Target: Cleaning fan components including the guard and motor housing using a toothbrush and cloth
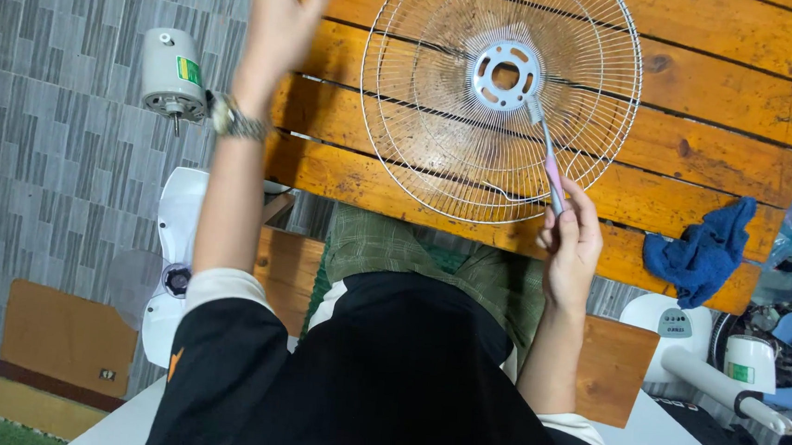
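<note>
- White wire fan grille (440,123) lies flat on the wooden desk (702,95), dome side down, its metal hub plate (505,74) roughly at the centre.
- Your right hand (572,249) sits at the grille's near rim, fingers curled shut around the handle of a pink-and-grey toothbrush (549,159).
- Key relation: the brush's long axis runs from that hand up and slightly left, away from you, with the bristle end touching the hub plate's lower right edge.
- Hub therefore lies straight ahead of the right hand along the brush (the nearer hand by far).
- Your left hand (281,10) is raised above the desk's left edge, well apart from the grille; fingers look loosely spread and hold nothing that shows (top of the hand is cut off by the frame).
- Wristwatch (234,120) on the left wrist.
- Blue rag (705,253) lies crumpled on the desk, right of the brush hand.
- Grey fan motor (172,72) sits off the desk on the left.
</note>
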